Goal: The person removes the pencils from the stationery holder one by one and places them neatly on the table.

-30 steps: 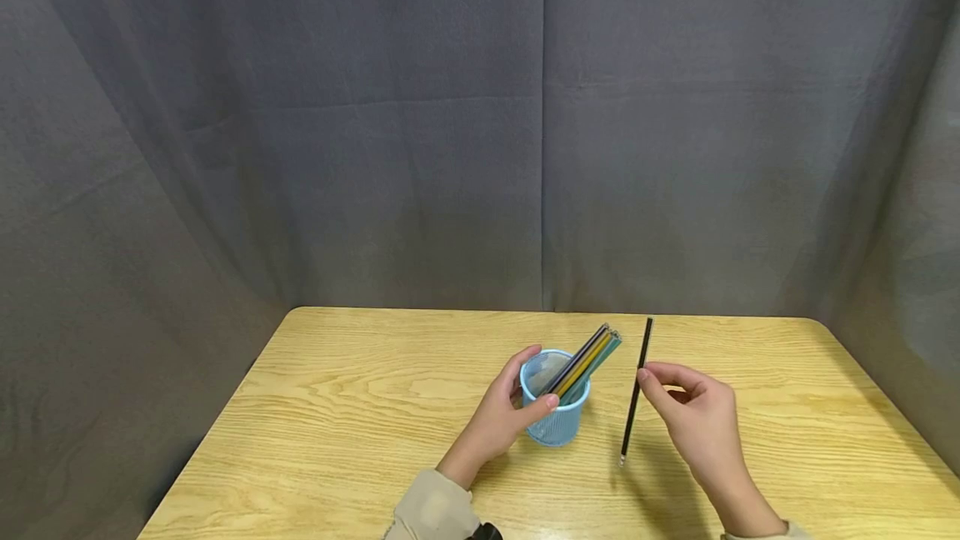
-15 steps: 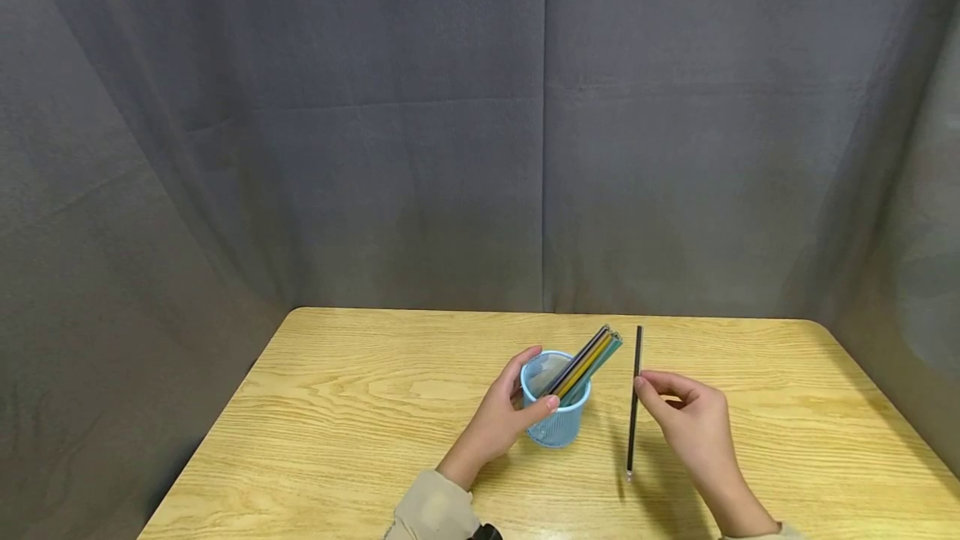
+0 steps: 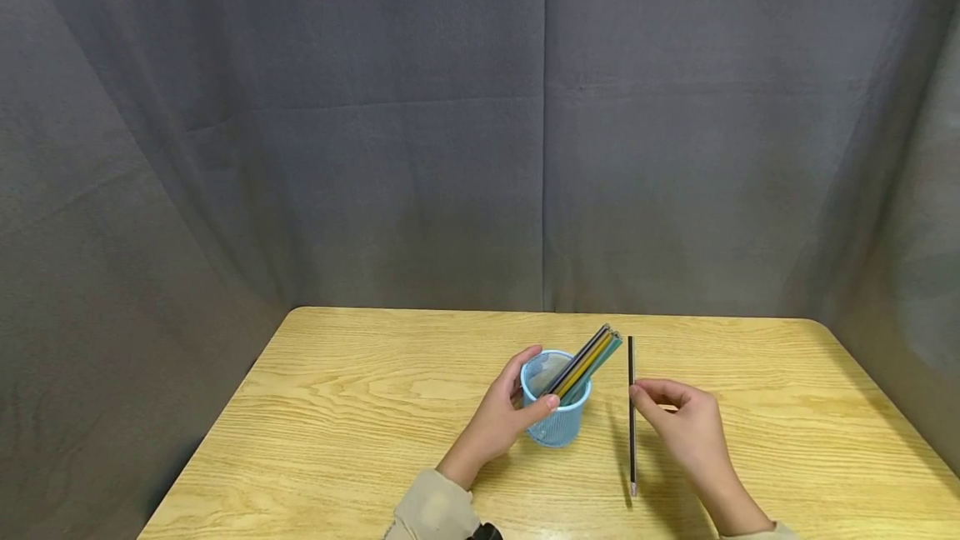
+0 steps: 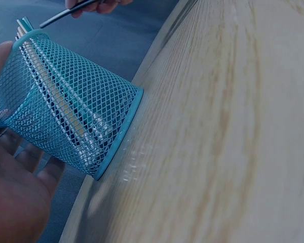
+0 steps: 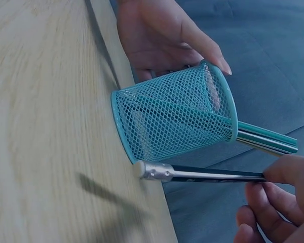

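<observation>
- Wooden table (image 3: 360,440) bears the blue mesh pencil cup (image 3: 557,423), steadied by the left hand (image 3: 498,419), fingers curled round it.
- Right hand (image 3: 686,432) pinches the black pencil (image 3: 632,423), long axis twelve-to-six, at the cup's three o'clock.

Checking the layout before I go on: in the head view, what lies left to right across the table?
Left hand → blue mesh cup → black pencil → right hand.

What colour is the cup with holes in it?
The cup is light blue-green mesh, clearest in the right wrist view.
</observation>
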Available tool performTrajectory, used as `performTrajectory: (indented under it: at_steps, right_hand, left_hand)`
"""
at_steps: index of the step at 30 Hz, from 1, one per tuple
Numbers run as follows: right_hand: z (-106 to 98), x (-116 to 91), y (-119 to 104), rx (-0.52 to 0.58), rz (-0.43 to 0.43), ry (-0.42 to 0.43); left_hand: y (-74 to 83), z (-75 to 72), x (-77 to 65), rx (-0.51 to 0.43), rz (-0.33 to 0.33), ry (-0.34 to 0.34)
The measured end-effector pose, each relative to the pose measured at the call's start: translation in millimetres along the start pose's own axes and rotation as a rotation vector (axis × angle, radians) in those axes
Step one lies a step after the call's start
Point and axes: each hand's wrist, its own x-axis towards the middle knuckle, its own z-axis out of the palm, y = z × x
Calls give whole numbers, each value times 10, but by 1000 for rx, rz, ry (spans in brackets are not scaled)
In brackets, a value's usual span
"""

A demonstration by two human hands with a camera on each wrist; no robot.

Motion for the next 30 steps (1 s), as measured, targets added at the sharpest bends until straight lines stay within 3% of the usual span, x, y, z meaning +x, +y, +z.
performTrajectory:
  at_steps: [7,15,30]
  right_hand:
    - [1,16,49,-40,31,-62]
    - [33,42,89,-73,52,-67]
    - [53,40,148,-27,164,-127]
  left_hand:
    - [1,-2,-3,3,4,5]
    - [3,-7,-8,10,-5,6]
    - [0,9,-5,2,2,0]
